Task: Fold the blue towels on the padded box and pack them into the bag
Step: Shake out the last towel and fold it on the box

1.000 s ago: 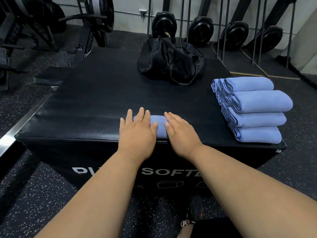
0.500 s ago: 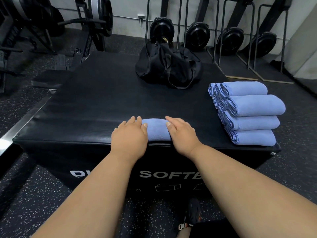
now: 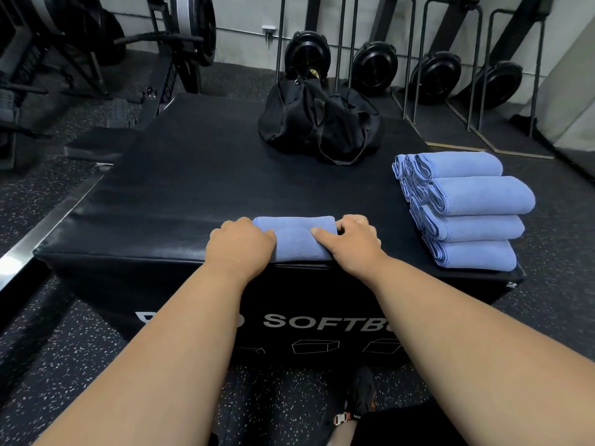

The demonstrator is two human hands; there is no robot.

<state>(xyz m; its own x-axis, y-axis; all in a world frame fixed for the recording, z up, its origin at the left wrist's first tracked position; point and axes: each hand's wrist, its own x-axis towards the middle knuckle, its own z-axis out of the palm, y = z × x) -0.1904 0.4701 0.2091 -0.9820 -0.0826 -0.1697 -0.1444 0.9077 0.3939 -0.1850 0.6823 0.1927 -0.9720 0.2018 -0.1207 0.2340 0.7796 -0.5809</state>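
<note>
Both the left hand (image 3: 240,244) and right hand (image 3: 352,241) gripped the folded towel's (image 3: 294,239) ends. It lay at the padded box's (image 3: 180,194) near edge, fingers seemingly curled underneath.

Both your bare arms reach forward, side by side. Your left hand (image 3: 240,243) lies palm down with its fingers curled over, knuckles up. Your right hand (image 3: 352,241) sits near it, also palm down, fingers bent at the far side and thumb pointing in toward the left hand.
</note>
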